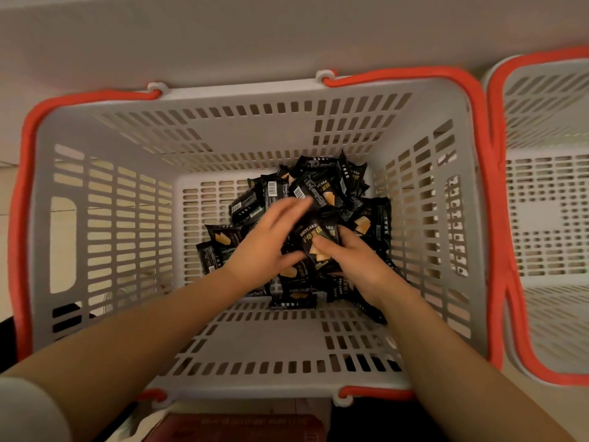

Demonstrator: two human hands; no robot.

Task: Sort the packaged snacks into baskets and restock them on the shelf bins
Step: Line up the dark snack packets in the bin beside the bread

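Both forearms reach down into a grey slotted basket (105, 173) with orange handles, filling the centre of the frame. A heap of black snack packets (322, 186) lies on its floor. The left hand (267, 240) rests on the heap, fingers straight and loosely spread. The right hand (353, 260) pinches one packet (314, 237) between thumb and fingers. A second basket (548, 186) stands touching it at right.
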